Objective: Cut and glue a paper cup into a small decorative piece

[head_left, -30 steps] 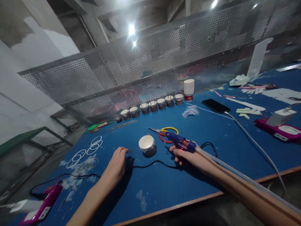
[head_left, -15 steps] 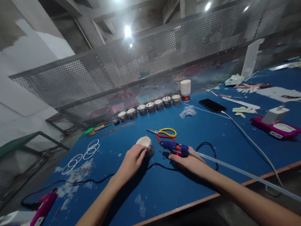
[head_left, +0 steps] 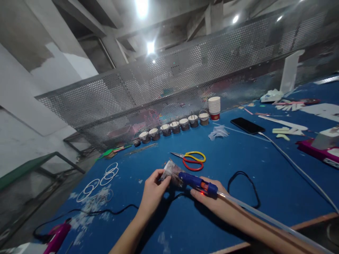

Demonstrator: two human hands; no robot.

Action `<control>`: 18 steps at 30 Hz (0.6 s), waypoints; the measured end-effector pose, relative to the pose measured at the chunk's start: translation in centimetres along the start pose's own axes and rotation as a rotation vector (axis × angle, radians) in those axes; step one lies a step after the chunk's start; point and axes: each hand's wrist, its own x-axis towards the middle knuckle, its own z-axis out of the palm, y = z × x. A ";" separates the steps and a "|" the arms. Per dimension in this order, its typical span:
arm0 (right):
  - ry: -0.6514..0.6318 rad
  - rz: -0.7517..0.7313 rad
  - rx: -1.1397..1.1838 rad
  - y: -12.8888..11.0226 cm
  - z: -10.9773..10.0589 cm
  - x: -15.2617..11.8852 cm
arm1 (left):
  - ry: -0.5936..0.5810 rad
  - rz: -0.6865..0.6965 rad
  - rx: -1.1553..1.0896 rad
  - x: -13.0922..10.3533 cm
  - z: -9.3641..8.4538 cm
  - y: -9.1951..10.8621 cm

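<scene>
My left hand (head_left: pixel 156 186) grips a small paper cup (head_left: pixel 172 171) with a grey-brown wrapped side, tipped over so that its side faces up. In my right hand (head_left: pixel 212 194) is a blue glue gun (head_left: pixel 198 181), with a long clear glue stick (head_left: pixel 251 201) running out of its back and a red light glowing. The gun's nozzle is at the cup's side; whether it touches I cannot tell. Just beyond lie scissors (head_left: pixel 194 159) with one yellow and one red handle.
Several similar cups (head_left: pixel 184 123) line the back, beside a stack of white cups (head_left: pixel 214 106). White rings (head_left: pixel 91 188) lie left. A phone (head_left: pixel 247 125) with a white cable, crumpled white scraps (head_left: pixel 218 132) and magenta power strips (head_left: pixel 57 238) are about. A black cord (head_left: pixel 106 213) crosses the table.
My left hand has tipped the cup from upright onto its side. My right hand has brought the glue gun's nozzle to the cup's side. The camera view has shifted a little.
</scene>
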 end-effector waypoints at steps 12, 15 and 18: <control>-0.041 -0.016 -0.020 0.3 0.3 -0.6 | 0.056 0.096 -0.047 -0.8 0.1 -0.9; -0.036 -0.008 0.000 0.3 0.4 -0.6 | 0.063 0.123 -0.060 -0.7 0.1 -1.4; -0.029 -0.003 0.002 0.2 0.3 -0.6 | 0.071 0.168 -0.013 -0.8 0.1 -1.6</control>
